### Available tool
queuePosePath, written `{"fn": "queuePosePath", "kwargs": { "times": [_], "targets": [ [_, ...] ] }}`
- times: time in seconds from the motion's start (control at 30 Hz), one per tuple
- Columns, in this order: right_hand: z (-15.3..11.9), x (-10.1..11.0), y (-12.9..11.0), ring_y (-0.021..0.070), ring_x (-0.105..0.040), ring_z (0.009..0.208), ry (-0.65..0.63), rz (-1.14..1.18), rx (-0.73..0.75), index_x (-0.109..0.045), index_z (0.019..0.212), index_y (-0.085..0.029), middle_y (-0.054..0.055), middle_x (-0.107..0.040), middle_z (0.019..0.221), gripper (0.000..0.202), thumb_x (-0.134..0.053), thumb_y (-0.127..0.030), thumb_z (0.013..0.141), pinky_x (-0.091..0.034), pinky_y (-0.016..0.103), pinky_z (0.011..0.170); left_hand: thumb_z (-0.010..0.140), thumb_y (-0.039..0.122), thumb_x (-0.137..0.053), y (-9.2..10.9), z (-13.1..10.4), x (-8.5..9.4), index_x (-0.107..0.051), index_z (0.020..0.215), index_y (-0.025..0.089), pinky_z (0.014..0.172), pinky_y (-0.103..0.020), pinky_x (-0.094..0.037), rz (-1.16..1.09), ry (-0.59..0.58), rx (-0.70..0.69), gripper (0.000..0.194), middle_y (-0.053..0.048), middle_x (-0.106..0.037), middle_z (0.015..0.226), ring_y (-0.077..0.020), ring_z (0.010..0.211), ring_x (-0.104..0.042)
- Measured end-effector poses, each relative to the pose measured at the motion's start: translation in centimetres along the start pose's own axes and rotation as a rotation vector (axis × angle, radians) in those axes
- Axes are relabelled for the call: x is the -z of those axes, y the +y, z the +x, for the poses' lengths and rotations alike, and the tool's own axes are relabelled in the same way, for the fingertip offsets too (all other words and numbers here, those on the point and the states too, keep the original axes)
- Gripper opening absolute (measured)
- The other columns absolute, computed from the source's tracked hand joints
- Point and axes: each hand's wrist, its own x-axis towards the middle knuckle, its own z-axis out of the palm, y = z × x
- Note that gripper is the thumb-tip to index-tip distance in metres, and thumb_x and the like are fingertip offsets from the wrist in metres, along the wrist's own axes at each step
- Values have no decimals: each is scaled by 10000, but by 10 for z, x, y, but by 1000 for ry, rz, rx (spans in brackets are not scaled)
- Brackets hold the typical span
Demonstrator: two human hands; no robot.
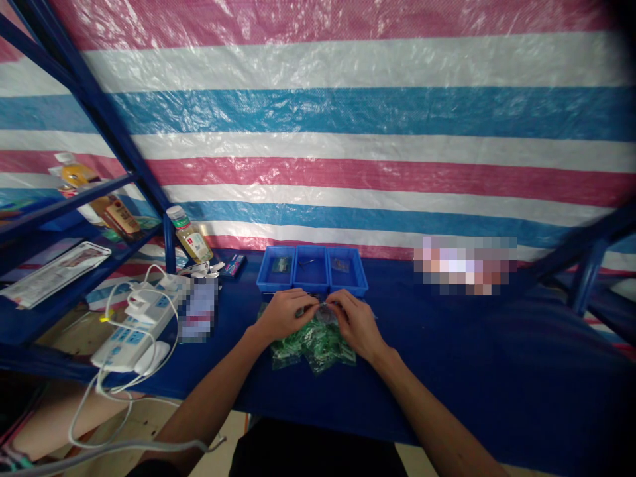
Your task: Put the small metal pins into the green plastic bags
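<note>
My left hand and my right hand meet over the blue table, fingers closed in a pinch. Between the fingertips is a small clear plastic bag, gripped from both sides; its contents are too small to make out. Right below lies a heap of clear packets with green contents. Just beyond the hands stand three joined blue bins: the left bin and the right bin hold small packets, and the middle bin has a thin dark piece in it.
To the left lie a white power strip with tangled cables, a white mouse-like device and a blurred-out flat item. A drink bottle and a small blue box stand behind. Blue frame posts flank the striped sheet.
</note>
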Motion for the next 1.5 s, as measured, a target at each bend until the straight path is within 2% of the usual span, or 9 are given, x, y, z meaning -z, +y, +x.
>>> {"fn": "queuePosePath", "kwargs": {
  "times": [0.3,0.5,0.77,1.07,1.23,1.5],
  "targets": [
    [-1,0,4,195,-652,813,28,-41,-25,-609,940,-239,44,-668,901,206,-437,-262,1052,-500,306,783,979,232,-582,1,0,0,-735,967,164,756,-285,-534,-7,25,3,168,-63,-723,833,-158,770,-661],
    [-2,1,3,199,-667,866,-13,14,16,-588,1136,-246,48,-681,995,172,-452,-224,1034,-506,302,768,979,232,-583,0,1,2,-735,973,157,722,-270,-523,-25,28,13,169,-63,-727,839,-155,762,-657],
    [-1,0,4,196,-667,840,10,-3,14,-608,1051,-249,45,-686,958,169,-447,-203,1030,-507,305,772,984,243,-578,0,0,2,-734,973,157,726,-282,-523,-10,15,5,177,-64,-726,832,-160,766,-657],
    [0,1,4,204,-661,828,43,-32,-14,-620,955,-244,50,-682,910,198,-446,-268,1048,-512,319,795,988,251,-572,0,0,2,-737,972,159,728,-284,-530,-16,26,8,190,-68,-724,832,-159,765,-659],
    [-2,1,5,197,-665,820,21,-7,-23,-606,1112,-246,47,-691,975,153,-476,-260,1033,-517,306,738,989,249,-572,0,0,2,-735,968,156,726,-280,-524,-20,24,13,189,-69,-727,845,-160,768,-656],
    [-1,1,6,200,-670,846,23,-29,-4,-611,1038,-250,41,-688,955,153,-458,-234,1036,-511,315,790,998,267,-555,-2,-1,1,-740,976,159,732,-282,-530,-22,27,18,215,-71,-725,837,-160,768,-656]
  ]
}}
